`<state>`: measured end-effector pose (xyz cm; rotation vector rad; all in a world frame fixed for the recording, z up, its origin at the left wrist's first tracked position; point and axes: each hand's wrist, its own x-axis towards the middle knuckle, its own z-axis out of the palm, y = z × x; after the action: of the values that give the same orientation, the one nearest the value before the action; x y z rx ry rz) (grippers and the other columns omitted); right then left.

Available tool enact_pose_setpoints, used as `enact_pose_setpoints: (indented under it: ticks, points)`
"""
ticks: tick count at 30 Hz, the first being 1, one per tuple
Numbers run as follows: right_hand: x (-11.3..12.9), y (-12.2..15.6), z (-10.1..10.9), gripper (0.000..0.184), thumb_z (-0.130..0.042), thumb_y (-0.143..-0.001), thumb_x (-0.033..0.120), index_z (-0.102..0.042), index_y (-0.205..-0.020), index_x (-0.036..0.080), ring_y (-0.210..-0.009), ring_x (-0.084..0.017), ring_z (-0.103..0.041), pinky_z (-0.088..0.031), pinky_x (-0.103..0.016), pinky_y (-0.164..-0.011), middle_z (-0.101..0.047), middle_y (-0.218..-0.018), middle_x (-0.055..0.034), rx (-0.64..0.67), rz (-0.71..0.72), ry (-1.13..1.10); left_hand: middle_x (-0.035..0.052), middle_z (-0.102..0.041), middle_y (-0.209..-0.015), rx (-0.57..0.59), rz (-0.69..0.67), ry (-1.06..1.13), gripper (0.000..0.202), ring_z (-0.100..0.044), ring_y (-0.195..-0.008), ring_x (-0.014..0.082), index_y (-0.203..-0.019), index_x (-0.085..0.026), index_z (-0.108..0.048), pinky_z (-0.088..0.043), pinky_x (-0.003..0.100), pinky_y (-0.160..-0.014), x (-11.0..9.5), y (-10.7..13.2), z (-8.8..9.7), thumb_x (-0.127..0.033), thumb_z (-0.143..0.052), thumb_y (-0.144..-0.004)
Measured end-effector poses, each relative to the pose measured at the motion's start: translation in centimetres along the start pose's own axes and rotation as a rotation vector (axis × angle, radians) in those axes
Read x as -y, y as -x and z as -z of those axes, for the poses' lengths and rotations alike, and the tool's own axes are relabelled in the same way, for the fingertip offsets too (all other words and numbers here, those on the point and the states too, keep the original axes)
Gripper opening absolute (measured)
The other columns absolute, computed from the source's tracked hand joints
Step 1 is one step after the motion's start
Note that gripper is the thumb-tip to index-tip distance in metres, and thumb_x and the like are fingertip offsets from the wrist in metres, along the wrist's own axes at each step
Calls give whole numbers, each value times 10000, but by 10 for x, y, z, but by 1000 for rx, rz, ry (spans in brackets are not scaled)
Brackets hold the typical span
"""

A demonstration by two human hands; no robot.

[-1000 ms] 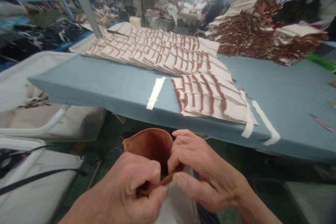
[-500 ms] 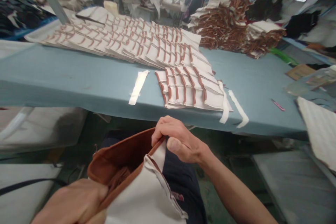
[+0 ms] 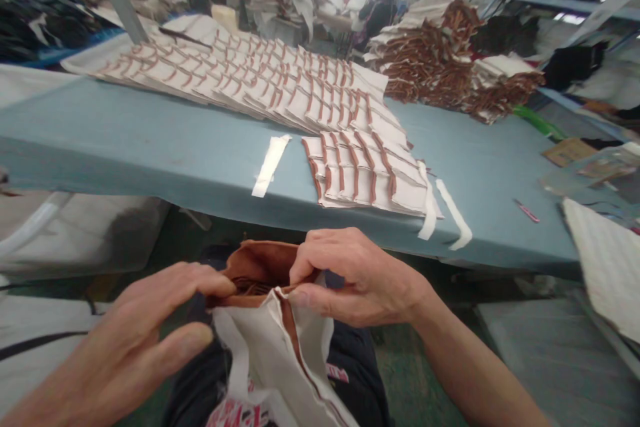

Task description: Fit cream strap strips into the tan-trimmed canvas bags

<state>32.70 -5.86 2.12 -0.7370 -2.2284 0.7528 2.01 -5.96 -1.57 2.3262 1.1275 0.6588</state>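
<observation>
A fabric bag (image 3: 255, 340), off-white outside with a brown lining, stands over my lap with its mouth facing up. My right hand (image 3: 350, 273) pinches the rim at its right side, thumb outside, beside a seam that runs down the front. At the left of the mouth, the fingers of my left hand (image 3: 150, 327) rest on the brown rim. The left thumb is spread away from them, off the cloth. Folded brown material shows inside the mouth. The bag's lower end goes out of view.
Ahead is a blue-covered table (image 3: 150, 127) with overlapping rows of off-white pieces edged in brown (image 3: 250, 80). A smaller batch (image 3: 360, 173) lies near the front edge, by white strips (image 3: 453, 213). A brown and white heap (image 3: 430, 53) is at the back right. A person (image 3: 377, 13) is behind.
My left hand has moved up and to the right along the rim, and its thumb has come off the cloth. The bag has turned, bringing its seam to the front. My right hand still pinches the rim.
</observation>
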Motion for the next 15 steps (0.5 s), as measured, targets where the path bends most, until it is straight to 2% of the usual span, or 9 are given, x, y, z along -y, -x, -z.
enact_pose_setpoints:
  ticks: [4, 7, 10, 15]
  points:
    - [6, -15, 4, 227, -663, -1107, 301, -698, -913, 187, -725, -121, -626, -445, -234, -695, -724, -801, -1, 7, 14, 14, -32, -829, -1008, 158, -127, 312, 304, -760, -910, 181, -1068, -285, -793, -554, 226, -824, -16, -36, 4, -568, -708, -997]
    - [6, -19, 6, 222, -661, -1101, 317, -700, -921, 193, -711, -128, -618, -443, -240, -692, -701, -769, 5, 1, 1, 40, -67, -816, -918, 217, -59, 480, 164, -746, -830, 142, -946, -276, -798, -540, 186, -769, -23, -57, 2, -436, -766, -970]
    - [2, -19, 8, 214, -690, -1084, 291, -705, -899, 186, -667, -111, -581, -428, -225, -664, -681, -750, 17, -13, -23, 13, -82, -786, -785, 237, -1, 544, 145, -716, -720, 117, -827, -257, -777, -528, 158, -697, -25, -66, 0, -298, -732, -959]
    - [-13, -14, 3, 189, -710, -1070, 274, -718, -909, 177, -685, -105, -584, -424, -216, -661, -719, -813, 4, -16, -76, -23, -66, -798, -764, 255, 51, 551, 217, -732, -690, 117, -816, -255, -802, -537, 146, -648, -23, -66, -4, -318, -691, -991]
